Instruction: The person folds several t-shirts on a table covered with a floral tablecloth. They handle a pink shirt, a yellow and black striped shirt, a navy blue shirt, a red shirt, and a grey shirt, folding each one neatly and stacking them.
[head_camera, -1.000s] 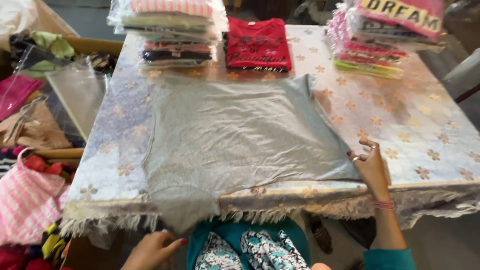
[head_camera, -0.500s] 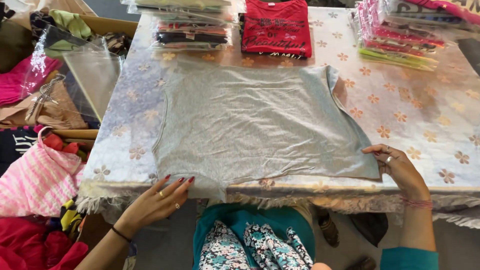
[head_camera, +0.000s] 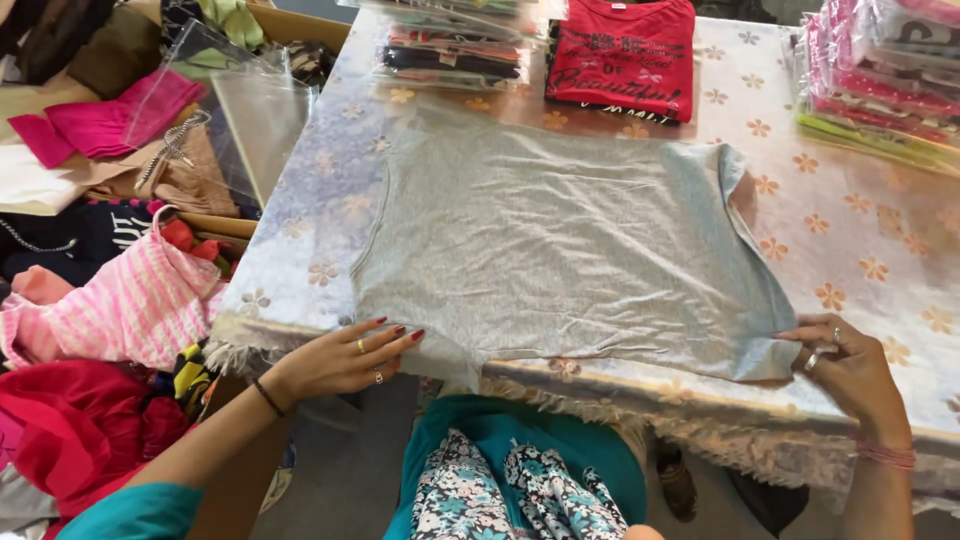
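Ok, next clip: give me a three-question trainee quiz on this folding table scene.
1. True or false: the grey shirt lies spread flat on the table.
2. Which hand pinches the shirt's corner at the table's near edge?
A. left hand
B. right hand
C. neither
3. What colour is the folded shirt lying beyond the grey one?

Key: 1 true. 2 B; the left hand rests fingers flat on the shirt's near edge. 3 red.
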